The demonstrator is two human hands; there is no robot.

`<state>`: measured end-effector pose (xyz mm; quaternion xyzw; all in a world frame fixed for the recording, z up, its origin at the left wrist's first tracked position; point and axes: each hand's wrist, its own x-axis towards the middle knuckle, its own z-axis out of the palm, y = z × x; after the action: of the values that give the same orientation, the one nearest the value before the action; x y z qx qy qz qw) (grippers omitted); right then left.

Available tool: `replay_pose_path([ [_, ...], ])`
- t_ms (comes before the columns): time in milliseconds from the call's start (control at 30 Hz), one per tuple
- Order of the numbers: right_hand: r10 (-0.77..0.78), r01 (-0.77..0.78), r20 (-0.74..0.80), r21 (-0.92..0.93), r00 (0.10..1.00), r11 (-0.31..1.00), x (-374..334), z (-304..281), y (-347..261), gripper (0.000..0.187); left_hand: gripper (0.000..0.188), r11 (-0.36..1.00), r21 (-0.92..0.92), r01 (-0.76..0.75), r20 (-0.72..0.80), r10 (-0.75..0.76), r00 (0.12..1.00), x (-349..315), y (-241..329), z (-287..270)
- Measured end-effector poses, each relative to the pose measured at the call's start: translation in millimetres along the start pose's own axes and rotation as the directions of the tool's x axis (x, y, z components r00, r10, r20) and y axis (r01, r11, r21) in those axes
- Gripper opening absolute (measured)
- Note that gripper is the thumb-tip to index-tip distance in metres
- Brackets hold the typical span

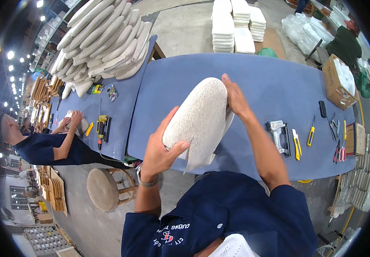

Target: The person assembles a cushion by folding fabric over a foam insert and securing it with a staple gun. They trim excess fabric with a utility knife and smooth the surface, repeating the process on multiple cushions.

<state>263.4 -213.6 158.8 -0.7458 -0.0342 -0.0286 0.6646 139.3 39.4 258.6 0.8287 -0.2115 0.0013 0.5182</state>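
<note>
A cushion pad covered in cream woven fabric (200, 115) is held up, tilted, above the blue-covered table (262, 73). My left hand (161, 143) grips its lower left side, with the thumb lying across the front near a fold in the cloth. Along the upper right edge, my right hand (235, 96) holds the pad with its fingers stretched upward, partly behind it. A loose flap of the fabric hangs from the pad's lower end. The pad's far side is hidden.
To the right lie a staple gun (279, 137), a yellow utility knife (297, 144), a yellow screwdriver (311, 131) and scissors (342, 153). A cardboard box (339, 81) stands at the far right. On the left are stacked cushions (108, 38), a nail gun (103, 127), a stool (103, 188) and a co-worker (52, 147).
</note>
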Motion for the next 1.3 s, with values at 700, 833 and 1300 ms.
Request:
replay_pose_path([
  [700,-0.053,0.084,-0.123,0.258,0.991,0.962,-25,-3,46,0.063,0.071,0.957,0.289,-0.023,-0.209,0.086,0.974,17,42,58],
  [833,-0.257,0.305,-0.212,0.236,0.943,0.923,-23,-19,38,0.057,0.088,0.990,-0.005,-0.139,-0.215,0.134,0.967,38,5,78],
  [1300,-0.570,0.557,-0.338,-0.144,0.749,0.818,-59,-21,-53,0.033,0.050,0.934,0.094,-0.345,-0.444,0.349,0.825,8,-65,130],
])
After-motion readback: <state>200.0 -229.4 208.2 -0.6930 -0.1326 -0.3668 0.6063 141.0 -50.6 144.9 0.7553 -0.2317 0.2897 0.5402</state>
